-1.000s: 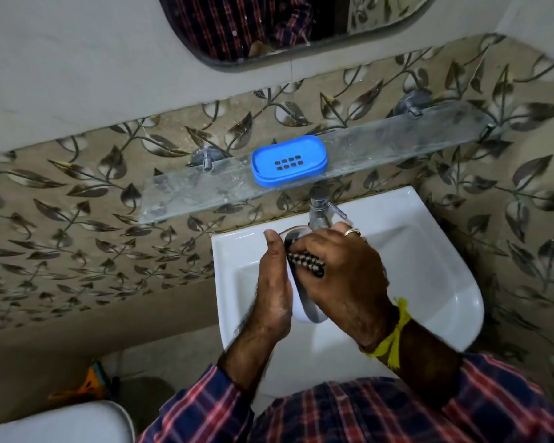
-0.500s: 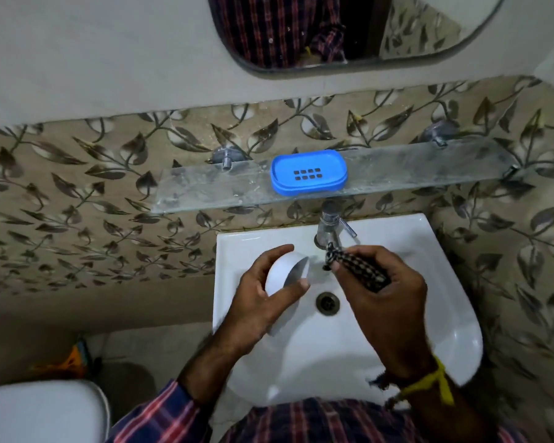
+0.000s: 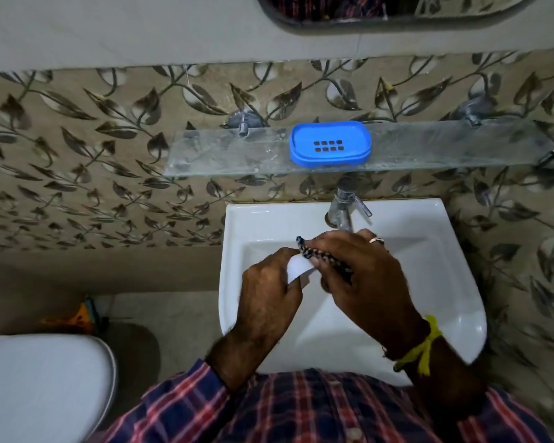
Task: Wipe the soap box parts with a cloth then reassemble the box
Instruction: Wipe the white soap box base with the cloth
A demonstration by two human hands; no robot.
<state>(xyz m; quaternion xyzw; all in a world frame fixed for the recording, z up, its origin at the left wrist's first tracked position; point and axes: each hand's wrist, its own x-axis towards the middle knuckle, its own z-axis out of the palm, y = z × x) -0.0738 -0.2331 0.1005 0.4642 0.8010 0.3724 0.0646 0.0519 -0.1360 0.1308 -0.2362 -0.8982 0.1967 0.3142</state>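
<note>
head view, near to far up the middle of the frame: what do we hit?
Shirt → hands with cloth and white part over the sink → tap → glass shelf with blue tray → mirror.

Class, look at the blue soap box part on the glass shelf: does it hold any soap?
Empty. The blue soap box part shows its bare slotted floor, nothing resting inside.

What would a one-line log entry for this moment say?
step: wiping | left hand: holds white soap box part | right hand: rubs checked cloth on it | blue tray: on glass shelf | reassembly: not yet
</note>
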